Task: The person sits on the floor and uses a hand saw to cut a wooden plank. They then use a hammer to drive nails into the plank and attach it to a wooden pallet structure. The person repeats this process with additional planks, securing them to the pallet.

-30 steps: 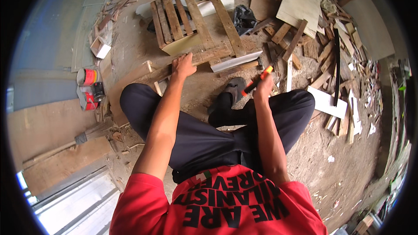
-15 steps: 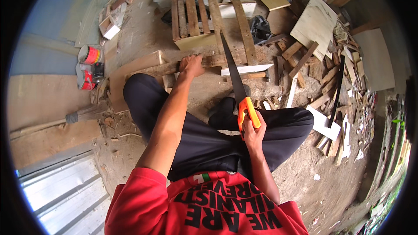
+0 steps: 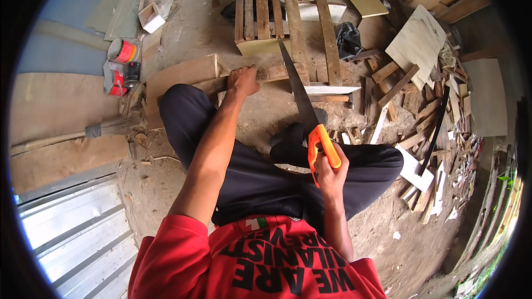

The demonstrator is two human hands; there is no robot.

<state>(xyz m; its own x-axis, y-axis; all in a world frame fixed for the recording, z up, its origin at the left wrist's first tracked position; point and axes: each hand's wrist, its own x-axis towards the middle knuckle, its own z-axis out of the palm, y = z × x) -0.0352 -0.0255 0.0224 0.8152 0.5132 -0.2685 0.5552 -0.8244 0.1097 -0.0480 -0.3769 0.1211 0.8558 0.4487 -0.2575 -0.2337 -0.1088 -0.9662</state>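
Observation:
My left hand (image 3: 244, 81) is closed over a long, rough wooden plank (image 3: 272, 73) lying crosswise beyond my knees. In my right hand (image 3: 332, 173) is a handsaw (image 3: 299, 95), gripped by its orange handle. The dark blade slants away and to the left, passing across the plank to the right of my left hand. Its tip lies in front of the near end of a slatted wooden piece (image 3: 262, 14). Whether the teeth touch the wood I cannot tell.
Paint cans (image 3: 123, 51) and a broom (image 3: 111, 128) are at the left. Beyond the plank, a loose board (image 3: 328, 44) stretches away beside a black plastic bag (image 3: 348, 40). Wood offcuts (image 3: 399, 86) pile up on the right. My crossed legs (image 3: 260, 177) fill the near middle.
My right hand and the saw handle have moved slightly right and back toward me. My left hand keeps its hold on the plank. The far surroundings have shifted right in view.

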